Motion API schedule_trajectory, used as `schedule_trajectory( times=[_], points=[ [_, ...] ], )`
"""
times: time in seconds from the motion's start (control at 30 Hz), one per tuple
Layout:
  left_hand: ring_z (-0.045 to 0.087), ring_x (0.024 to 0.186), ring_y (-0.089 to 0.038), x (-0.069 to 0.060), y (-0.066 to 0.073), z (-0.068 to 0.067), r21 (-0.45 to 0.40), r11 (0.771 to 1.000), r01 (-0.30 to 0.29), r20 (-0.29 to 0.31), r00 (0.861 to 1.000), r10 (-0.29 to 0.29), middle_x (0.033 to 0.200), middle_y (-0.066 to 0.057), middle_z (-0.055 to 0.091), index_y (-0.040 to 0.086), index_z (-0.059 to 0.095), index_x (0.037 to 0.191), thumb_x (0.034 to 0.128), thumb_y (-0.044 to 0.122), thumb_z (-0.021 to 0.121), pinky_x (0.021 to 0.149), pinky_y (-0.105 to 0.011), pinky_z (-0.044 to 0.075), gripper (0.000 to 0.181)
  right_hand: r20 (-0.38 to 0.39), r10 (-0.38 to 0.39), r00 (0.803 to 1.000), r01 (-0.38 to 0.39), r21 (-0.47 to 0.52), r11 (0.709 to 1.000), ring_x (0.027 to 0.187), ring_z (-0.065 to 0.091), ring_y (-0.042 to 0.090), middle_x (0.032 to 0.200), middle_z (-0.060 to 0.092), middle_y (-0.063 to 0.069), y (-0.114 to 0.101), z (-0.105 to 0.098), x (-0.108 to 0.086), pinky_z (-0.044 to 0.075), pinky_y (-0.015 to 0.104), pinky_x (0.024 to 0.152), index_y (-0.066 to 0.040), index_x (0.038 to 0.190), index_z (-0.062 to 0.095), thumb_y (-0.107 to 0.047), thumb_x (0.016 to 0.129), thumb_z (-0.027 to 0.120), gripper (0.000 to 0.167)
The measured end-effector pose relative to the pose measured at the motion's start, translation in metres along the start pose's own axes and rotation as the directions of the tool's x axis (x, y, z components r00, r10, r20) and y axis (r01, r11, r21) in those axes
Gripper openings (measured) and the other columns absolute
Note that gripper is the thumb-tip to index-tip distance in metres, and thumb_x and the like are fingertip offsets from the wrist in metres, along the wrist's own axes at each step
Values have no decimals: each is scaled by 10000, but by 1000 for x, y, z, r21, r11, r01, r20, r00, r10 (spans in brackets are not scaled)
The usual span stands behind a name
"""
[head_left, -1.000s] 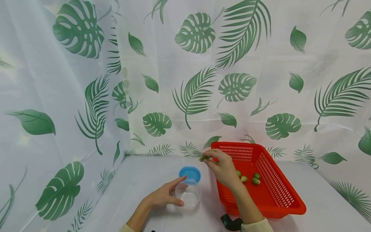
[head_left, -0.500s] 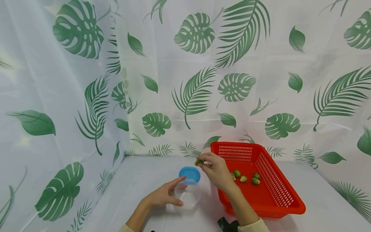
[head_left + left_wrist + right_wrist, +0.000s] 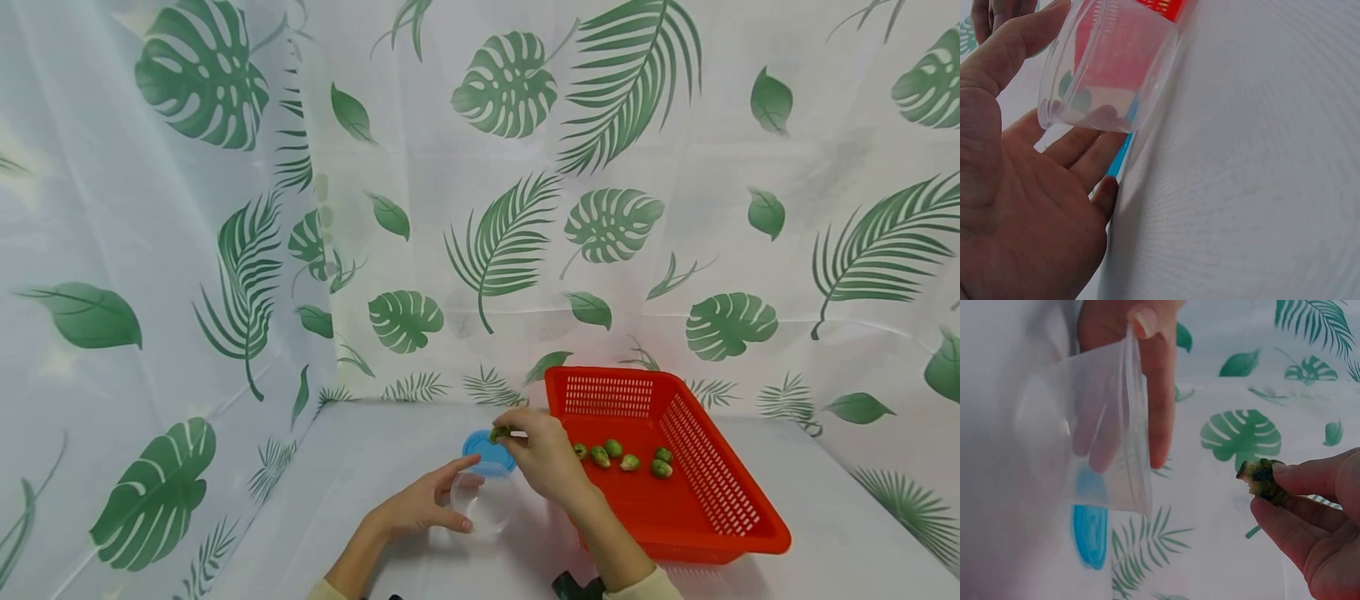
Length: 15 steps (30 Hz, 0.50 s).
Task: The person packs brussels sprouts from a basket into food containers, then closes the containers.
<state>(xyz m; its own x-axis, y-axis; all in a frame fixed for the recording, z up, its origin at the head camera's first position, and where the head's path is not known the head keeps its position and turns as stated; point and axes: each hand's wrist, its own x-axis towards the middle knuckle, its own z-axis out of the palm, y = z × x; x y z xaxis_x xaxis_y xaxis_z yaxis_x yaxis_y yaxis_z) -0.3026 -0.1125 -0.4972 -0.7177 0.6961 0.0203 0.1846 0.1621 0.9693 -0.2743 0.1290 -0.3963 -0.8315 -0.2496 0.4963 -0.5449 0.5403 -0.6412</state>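
A dark green Brussels sprout (image 3: 498,433) is pinched between the thumb and fingertips of my right hand (image 3: 550,458), above the blue lid and behind the container. Its pale cut stem shows on the sprout (image 3: 1260,479) in the right wrist view. My left hand (image 3: 420,505) holds a clear round plastic container (image 3: 482,504) by its side, thumb near the rim and fingers on the far side. The container (image 3: 1116,69) stands on the white surface, and I see nothing inside it. Behind it lies the round blue lid (image 3: 480,451), partly covered by my right hand.
A red perforated basket (image 3: 738,475) stands at the right, beside my right forearm. Several Brussels sprouts (image 3: 630,462) lie on its floor. A black device (image 3: 576,586) sits by the right wrist. Leaf-printed white sheeting (image 3: 517,250) rises behind and on the left.
My right hand has moved left and down, away from the basket with the sprout, uncovering more sprouts there. The left hand and the container have hardly moved.
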Motion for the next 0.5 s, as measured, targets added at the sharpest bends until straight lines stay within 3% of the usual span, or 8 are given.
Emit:
schedule_trajectory(
  times=[0.27, 0.5],
  points=[
    [326, 1548, -371, -1, 0, 0, 8, 1000, 5, -12, 1000, -5, 1566, -112, 522, 227, 281, 1656, 912, 185, 803, 1222, -665, 237, 910, 64, -14, 998, 16, -35, 999, 974, 756, 174, 1030, 775, 25, -1, 10, -2, 625, 344, 840, -104, 1052, 757, -13, 911, 772, 168],
    [375, 1518, -361, -3, 2, 1, -21, 999, 29, -35, 999, -30, 1562, -101, 528, 316, 338, 1607, 909, 173, 810, 1200, -654, 288, 855, 112, -6, 994, 18, -106, 994, 942, 753, 172, 1035, 778, 30, 0, 17, -3, 628, 342, 832, -94, 1029, 749, -38, 922, 767, 121]
  ],
)
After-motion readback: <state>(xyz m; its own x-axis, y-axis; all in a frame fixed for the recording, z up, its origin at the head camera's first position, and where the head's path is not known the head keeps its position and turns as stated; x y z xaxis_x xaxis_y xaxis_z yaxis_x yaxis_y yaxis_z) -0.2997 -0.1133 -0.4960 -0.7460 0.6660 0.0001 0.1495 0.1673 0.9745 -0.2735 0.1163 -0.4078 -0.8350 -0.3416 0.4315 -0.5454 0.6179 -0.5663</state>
